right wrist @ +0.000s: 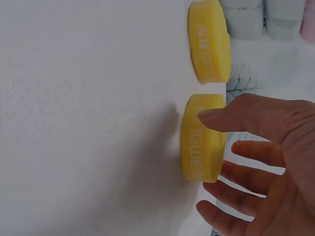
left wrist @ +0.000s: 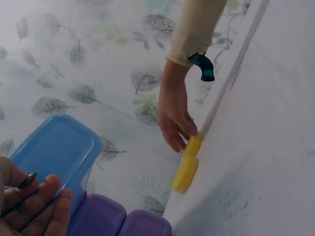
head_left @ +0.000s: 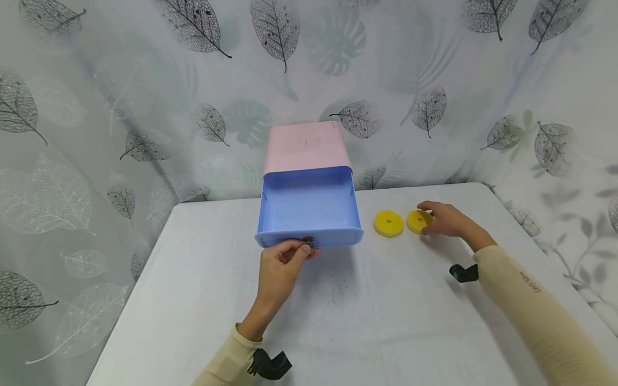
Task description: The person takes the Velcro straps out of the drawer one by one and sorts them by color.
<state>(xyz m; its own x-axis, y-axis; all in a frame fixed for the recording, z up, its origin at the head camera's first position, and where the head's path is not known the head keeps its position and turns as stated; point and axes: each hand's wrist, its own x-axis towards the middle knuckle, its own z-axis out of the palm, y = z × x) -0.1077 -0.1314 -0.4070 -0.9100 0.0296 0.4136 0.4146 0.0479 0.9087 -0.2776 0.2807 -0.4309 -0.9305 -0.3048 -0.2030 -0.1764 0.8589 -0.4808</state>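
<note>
My left hand [head_left: 282, 268] is at the front of a pulled-out blue drawer [head_left: 309, 209], its thumb and fingers pinching a small dark metal knob [left wrist: 27, 180]. The drawer juts from a pink-topped cabinet [head_left: 306, 146], and its inside is bare. Over on the right, my right hand [head_left: 446, 219] is around a flat yellow roll [head_left: 418, 221] lying on the table. In the right wrist view the thumb lies against the roll's lettered side, while the other fingers are spread loosely beyond it. A second yellow roll [head_left: 388, 223] lies just left of it.
Purple drawer fronts [left wrist: 101, 216] sit below the blue one in the left wrist view. A white cloth covers the table [head_left: 376, 321]. Leaf-patterned curtain [head_left: 410, 107] closes off the back and sides, and the cabinet stands near the back edge.
</note>
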